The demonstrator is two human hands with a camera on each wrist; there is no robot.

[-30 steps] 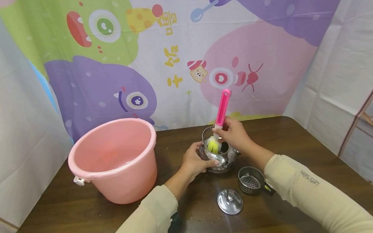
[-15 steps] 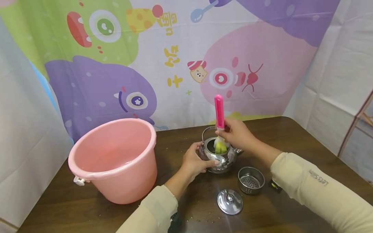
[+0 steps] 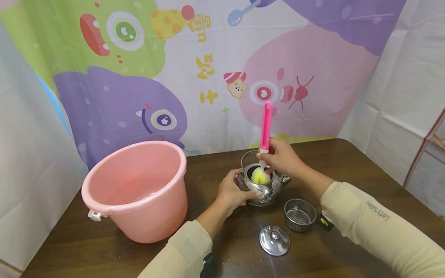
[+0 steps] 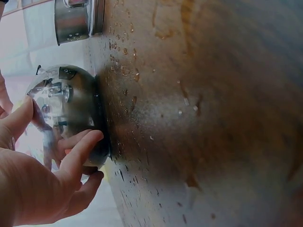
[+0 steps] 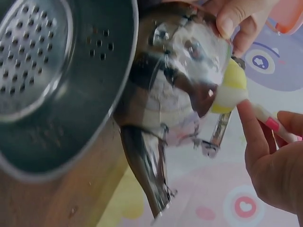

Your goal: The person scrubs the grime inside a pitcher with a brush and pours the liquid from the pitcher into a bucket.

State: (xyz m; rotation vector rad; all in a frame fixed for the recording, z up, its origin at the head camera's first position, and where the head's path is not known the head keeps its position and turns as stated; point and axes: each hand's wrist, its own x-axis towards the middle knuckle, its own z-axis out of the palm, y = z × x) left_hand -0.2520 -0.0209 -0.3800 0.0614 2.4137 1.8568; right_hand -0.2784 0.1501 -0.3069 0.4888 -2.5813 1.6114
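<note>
A shiny metal teapot stands on the table with its bail handle raised and its top uncovered. My left hand grips its side, thumb across the front; in the left wrist view the fingers lie round the pot's curved body. In my right hand is a sponge brush, pinched near the base of its pink handle. Its yellow and white sponge head sits in the teapot's mouth. The right wrist view shows the spout and the sponge at the opening.
Close in front of the teapot are a metal strainer basket with a perforated bottom and a round knobbed lid. A pink bucket stands at the left. Water drops dot the table. A cartoon-printed curtain hangs behind.
The brush handle tilted left and lower, then came back to the right and higher, as the sponge shifted about in the teapot's mouth. My left hand and the teapot have stayed in place.
</note>
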